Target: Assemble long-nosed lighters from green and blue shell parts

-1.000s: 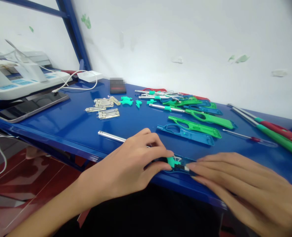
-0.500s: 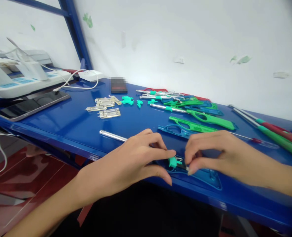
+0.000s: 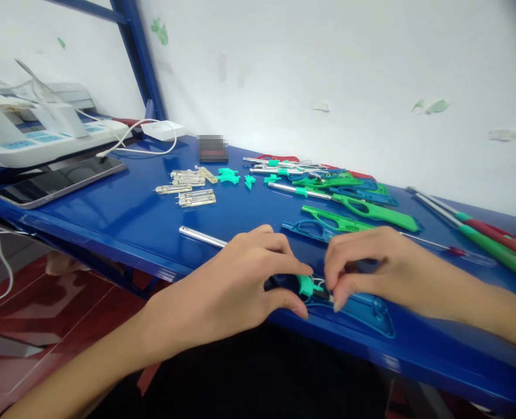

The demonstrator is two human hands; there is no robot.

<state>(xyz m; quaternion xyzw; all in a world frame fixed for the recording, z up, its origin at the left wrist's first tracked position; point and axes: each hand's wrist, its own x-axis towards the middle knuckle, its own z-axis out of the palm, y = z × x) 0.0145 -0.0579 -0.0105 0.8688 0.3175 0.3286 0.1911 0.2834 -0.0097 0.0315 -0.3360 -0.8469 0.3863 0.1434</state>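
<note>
A blue lighter half-shell [image 3: 369, 314] lies at the table's front edge, its metal tube [image 3: 202, 237] pointing left. My left hand [image 3: 244, 279] is around its middle, index fingertip at the teal trigger [image 3: 306, 286] and thumb by the near side. Wires and a small black igniter [image 3: 320, 294] sit right of the trigger. My right hand [image 3: 371, 265] pinches at the igniter's right end; its fingertips hide part of it. Just behind my hands are another blue half-shell [image 3: 311, 230] and a green half-shell [image 3: 339, 220].
Several clear fuel tanks [image 3: 197, 198] and loose teal triggers [image 3: 228, 175] lie farther back. Beyond my right hand are a pile of lighter parts [image 3: 349, 181] and long lighters [image 3: 494, 244]. A phone [image 3: 61, 181], white cable [image 3: 153, 152] and white device [image 3: 57, 139] occupy the left.
The view has shifted slightly. Both hands stay at the lighter half-shell, with only small finger movement; the right hand keeps its pinch by the igniter.
</note>
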